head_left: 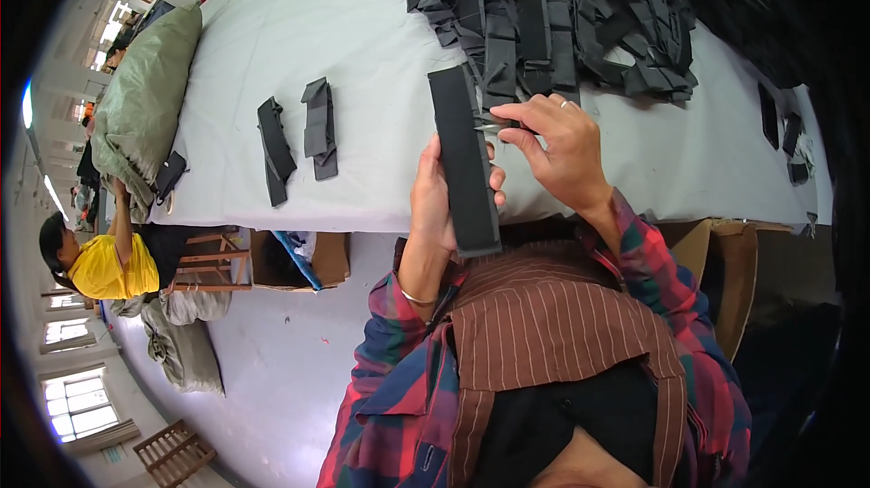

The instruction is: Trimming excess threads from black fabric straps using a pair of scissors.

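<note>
At centre frame your left hand gripped the black strap from behind, while your right hand pinched small snips at its edge (light, floppy; hold mid-length).

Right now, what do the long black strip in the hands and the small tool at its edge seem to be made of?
The long black strip looks like matte woven fabric or webbing, flat and without shine. The small tool in the right hand glints silver, so probably metal; it is too small to be sure.
</note>
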`<state>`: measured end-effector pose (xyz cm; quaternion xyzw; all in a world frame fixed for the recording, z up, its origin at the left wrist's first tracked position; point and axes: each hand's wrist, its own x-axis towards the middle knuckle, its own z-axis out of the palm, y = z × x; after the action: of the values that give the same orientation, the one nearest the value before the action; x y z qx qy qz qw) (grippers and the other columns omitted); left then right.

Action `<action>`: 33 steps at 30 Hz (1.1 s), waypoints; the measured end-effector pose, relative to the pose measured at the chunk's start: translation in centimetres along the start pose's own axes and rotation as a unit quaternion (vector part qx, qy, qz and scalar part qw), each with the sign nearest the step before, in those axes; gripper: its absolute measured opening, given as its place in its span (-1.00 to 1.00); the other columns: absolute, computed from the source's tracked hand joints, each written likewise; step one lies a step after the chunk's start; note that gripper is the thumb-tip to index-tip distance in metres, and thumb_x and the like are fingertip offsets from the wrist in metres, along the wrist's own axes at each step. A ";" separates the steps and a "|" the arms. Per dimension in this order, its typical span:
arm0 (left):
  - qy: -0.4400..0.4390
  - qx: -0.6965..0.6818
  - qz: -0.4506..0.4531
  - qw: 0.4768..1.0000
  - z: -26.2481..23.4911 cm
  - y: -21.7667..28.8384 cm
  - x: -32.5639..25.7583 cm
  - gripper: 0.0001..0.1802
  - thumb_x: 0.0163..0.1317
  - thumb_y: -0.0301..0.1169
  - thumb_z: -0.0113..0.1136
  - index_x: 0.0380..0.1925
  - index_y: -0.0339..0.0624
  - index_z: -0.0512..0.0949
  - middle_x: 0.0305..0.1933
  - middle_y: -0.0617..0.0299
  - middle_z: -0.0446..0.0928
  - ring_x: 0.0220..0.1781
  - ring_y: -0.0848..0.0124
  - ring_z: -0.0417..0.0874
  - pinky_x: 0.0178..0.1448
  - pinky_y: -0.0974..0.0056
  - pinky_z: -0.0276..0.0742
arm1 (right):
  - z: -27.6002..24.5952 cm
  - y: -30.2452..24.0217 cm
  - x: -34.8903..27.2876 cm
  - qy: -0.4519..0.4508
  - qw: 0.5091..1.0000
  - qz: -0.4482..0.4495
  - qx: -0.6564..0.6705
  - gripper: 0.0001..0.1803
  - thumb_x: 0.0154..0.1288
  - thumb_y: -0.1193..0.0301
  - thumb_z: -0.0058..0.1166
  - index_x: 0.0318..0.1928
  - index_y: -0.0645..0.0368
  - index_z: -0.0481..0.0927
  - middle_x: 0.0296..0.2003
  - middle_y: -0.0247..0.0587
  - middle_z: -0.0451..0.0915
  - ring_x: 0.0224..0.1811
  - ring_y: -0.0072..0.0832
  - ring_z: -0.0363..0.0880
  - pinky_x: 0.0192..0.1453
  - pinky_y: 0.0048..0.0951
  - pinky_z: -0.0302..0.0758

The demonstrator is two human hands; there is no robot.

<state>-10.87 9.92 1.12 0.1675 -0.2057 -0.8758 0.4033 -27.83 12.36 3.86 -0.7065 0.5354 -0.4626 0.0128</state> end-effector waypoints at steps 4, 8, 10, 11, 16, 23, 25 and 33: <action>-0.006 -0.045 -0.025 0.999 0.4 -0.2 -0.4 -0.49 0.42 0.02 -0.36 -0.10 -0.21 0.37 -0.23 0.14 0.41 -0.39 0.25 0.50 -0.45 0.21 0.57 | 0.5 -0.4 -0.5 0.033 0.998 0.001 -0.048 -0.79 0.08 0.41 0.23 -0.21 0.05 0.64 -0.48 -0.37 0.55 -0.46 -0.37 0.45 -0.36 -0.39 0.33; -0.019 -0.060 -0.035 0.997 0.6 -0.4 -0.8 -0.52 0.43 0.00 -0.35 -0.09 -0.18 0.37 -0.22 0.14 0.41 -0.39 0.25 0.49 -0.45 0.22 0.57 | 1.1 -0.2 -0.8 0.088 0.994 0.007 -0.066 -0.82 0.07 0.33 0.24 -0.26 -0.02 0.62 -0.49 -0.46 0.53 -0.45 -0.43 0.46 -0.37 -0.39 0.31; -0.026 -0.067 -0.037 0.997 0.6 -0.5 -0.8 -0.52 0.43 -0.01 -0.35 -0.09 -0.17 0.37 -0.22 0.14 0.41 -0.39 0.25 0.49 -0.45 0.22 0.57 | 1.1 -0.3 -0.9 0.090 0.993 0.002 -0.077 -0.82 0.07 0.34 0.25 -0.27 -0.03 0.62 -0.50 -0.46 0.52 -0.45 -0.43 0.46 -0.38 -0.39 0.30; -0.023 -0.067 -0.036 0.997 0.6 -0.5 -0.9 -0.53 0.43 0.00 -0.36 -0.10 -0.17 0.37 -0.22 0.14 0.41 -0.38 0.25 0.49 -0.45 0.22 0.57 | 1.1 -0.3 -1.0 0.092 0.992 -0.002 -0.087 -0.83 0.07 0.34 0.25 -0.28 -0.03 0.62 -0.51 -0.46 0.52 -0.46 -0.44 0.45 -0.38 -0.40 0.29; -0.026 -0.049 -0.023 0.998 0.6 -0.7 -1.0 -0.52 0.43 0.00 -0.36 -0.11 -0.16 0.37 -0.23 0.14 0.41 -0.38 0.26 0.50 -0.44 0.21 0.58 | 0.7 -0.4 -1.1 0.078 0.994 0.076 -0.019 -0.87 0.10 0.38 0.23 -0.30 0.02 0.62 -0.49 -0.42 0.56 -0.47 -0.40 0.51 -0.37 -0.40 0.36; 0.027 0.019 -0.029 0.999 0.7 -1.0 -1.2 -0.44 0.42 0.04 -0.38 -0.11 -0.26 0.38 -0.25 0.13 0.41 -0.41 0.23 0.54 -0.42 0.17 0.61 | 0.4 -1.7 -0.7 0.024 0.997 0.060 0.035 -0.87 0.11 0.40 0.20 -0.30 0.11 0.59 -0.47 -0.31 0.59 -0.44 -0.34 0.55 -0.35 -0.39 0.41; 0.030 0.029 -0.032 0.999 0.8 -1.1 -1.2 -0.42 0.42 0.04 -0.38 -0.11 -0.29 0.38 -0.25 0.12 0.42 -0.41 0.22 0.55 -0.42 0.17 0.62 | 0.7 -1.8 -0.8 0.004 0.998 0.055 0.009 -0.84 0.09 0.40 0.22 -0.31 0.14 0.58 -0.45 -0.27 0.58 -0.42 -0.29 0.53 -0.34 -0.36 0.39; 0.026 0.043 -0.035 0.998 0.8 -0.9 -1.6 -0.44 0.43 0.03 -0.38 -0.10 -0.28 0.37 -0.28 0.09 0.44 -0.43 0.23 0.56 -0.45 0.20 0.62 | 1.0 -2.2 -0.7 0.015 0.999 0.032 -0.011 -0.85 0.09 0.38 0.23 -0.33 0.12 0.59 -0.49 -0.30 0.55 -0.45 -0.32 0.50 -0.34 -0.36 0.35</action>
<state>-10.80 11.90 1.53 0.2147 -0.2270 -0.8748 0.3702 -25.56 13.39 3.99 -0.6821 0.5631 -0.4664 0.0114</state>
